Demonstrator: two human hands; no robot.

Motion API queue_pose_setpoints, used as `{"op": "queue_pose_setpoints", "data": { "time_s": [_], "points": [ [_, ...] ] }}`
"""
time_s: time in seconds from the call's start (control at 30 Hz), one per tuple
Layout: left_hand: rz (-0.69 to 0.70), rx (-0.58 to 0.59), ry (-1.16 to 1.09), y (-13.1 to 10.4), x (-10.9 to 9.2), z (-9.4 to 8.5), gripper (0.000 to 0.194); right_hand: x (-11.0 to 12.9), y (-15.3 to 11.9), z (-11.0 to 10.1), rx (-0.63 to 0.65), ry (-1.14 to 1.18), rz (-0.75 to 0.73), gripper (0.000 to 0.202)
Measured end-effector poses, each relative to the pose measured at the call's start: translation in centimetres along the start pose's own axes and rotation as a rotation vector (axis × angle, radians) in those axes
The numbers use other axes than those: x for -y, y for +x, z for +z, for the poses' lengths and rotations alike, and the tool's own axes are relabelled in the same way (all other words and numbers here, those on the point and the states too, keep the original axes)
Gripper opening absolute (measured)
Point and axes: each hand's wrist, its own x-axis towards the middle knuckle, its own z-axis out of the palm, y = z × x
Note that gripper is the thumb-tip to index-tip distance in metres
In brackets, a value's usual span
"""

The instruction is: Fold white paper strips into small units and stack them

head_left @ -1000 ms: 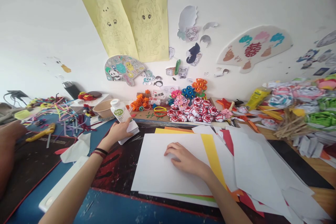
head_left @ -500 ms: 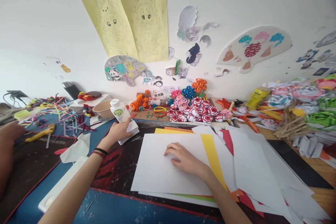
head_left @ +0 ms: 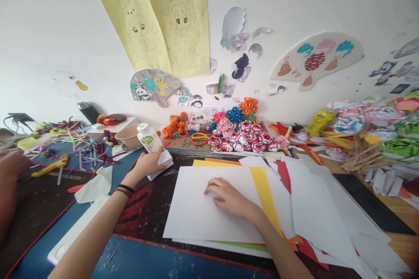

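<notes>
My left hand [head_left: 149, 165] reaches over a small stack of white paper pieces [head_left: 166, 159], palm down, index finger stretched out and thumb apart. Its other fingers are partly hidden. Just behind stands a white bottle [head_left: 149, 137] with a green label, close to the fingertips; whether they touch it I cannot tell. My right hand [head_left: 229, 196] rests on a large white sheet of paper [head_left: 193, 213], its fingers loosely bent and apart, gripping nothing. Yellow, orange and green sheets show beneath that sheet, with a yellow strip [head_left: 265, 192] along its right side.
Another person's hand [head_left: 13, 165] is at the far left, near a yellow cutter [head_left: 52, 165]. A brown bowl [head_left: 127, 135] stands behind the bottle. Red-and-white paper flowers [head_left: 244, 137] line the back. Loose white sheets [head_left: 322, 209] spread right. A white bar-shaped object [head_left: 77, 226] lies left.
The other person's hand at the far left has shifted slightly. Both my hands stay where they were.
</notes>
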Motion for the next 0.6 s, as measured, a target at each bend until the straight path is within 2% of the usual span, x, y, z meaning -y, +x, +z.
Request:
{"op": "queue_pose_setpoints", "data": {
  "time_s": [0.6],
  "points": [
    [-0.002, 0.009, 0.000, 0.02, 0.11, -0.08, 0.088, 0.07, -0.02, -0.03, 0.001, -0.005, 0.003, 0.044]
  ]
}}
